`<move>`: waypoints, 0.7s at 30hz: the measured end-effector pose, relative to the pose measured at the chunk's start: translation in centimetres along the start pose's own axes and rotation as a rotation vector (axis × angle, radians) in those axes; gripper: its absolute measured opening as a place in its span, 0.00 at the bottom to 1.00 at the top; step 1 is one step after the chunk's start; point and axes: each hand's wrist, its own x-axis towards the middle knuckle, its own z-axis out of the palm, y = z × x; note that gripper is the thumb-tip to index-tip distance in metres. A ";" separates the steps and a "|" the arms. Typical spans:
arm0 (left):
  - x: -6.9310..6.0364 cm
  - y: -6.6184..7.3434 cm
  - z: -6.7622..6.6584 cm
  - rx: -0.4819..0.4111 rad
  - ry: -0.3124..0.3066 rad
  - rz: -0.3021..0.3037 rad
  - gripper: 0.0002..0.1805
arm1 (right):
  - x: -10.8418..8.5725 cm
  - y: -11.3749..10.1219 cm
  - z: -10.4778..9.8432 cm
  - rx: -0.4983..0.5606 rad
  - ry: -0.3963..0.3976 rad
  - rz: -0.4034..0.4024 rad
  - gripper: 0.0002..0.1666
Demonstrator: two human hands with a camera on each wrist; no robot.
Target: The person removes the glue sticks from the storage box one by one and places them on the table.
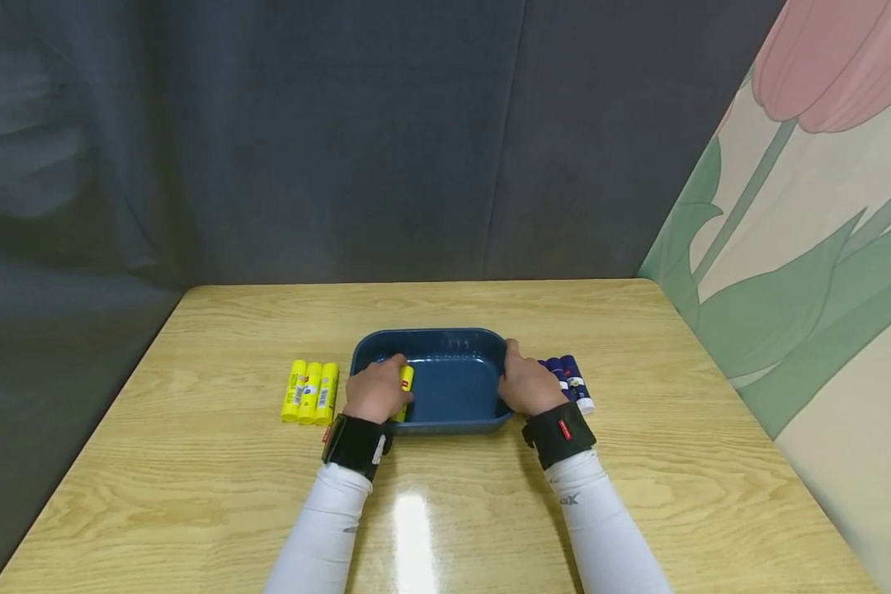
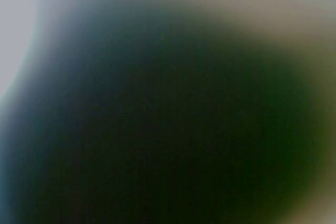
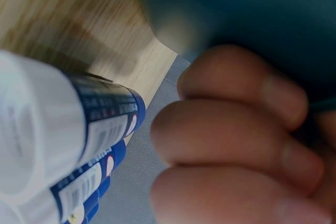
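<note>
A dark blue rectangular dish (image 1: 456, 388) sits at the middle of the table. At its left end my left hand (image 1: 377, 389) reaches over the rim and holds a yellow glue stick (image 1: 407, 379) between thumb and fingers, inside the dish. The hand covers part of the stick. My right hand (image 1: 530, 384) grips the dish's right end. In the right wrist view, its curled fingers (image 3: 231, 129) lie against the dish's outer wall (image 3: 252, 9). The left wrist view is dark and blurred and shows no detail.
Several yellow glue sticks (image 1: 310, 393) lie side by side left of the dish. Several dark blue glue sticks with white ends (image 1: 577, 383) lie beyond the right hand, partly hidden by it. Behind the wooden table (image 1: 230, 495) hangs a dark cloth (image 1: 341, 148).
</note>
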 end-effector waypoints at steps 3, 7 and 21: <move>0.0 0.0 0.0 0.001 -0.005 -0.003 0.33 | 0.0 0.0 0.0 0.004 0.000 -0.001 0.38; 0.0 0.1 -0.1 0.002 -0.010 -0.009 0.33 | 0.0 0.0 0.0 0.003 0.002 0.001 0.38; 0.0 0.0 0.0 -0.008 -0.006 -0.005 0.33 | 0.0 0.0 0.0 0.002 0.007 -0.007 0.37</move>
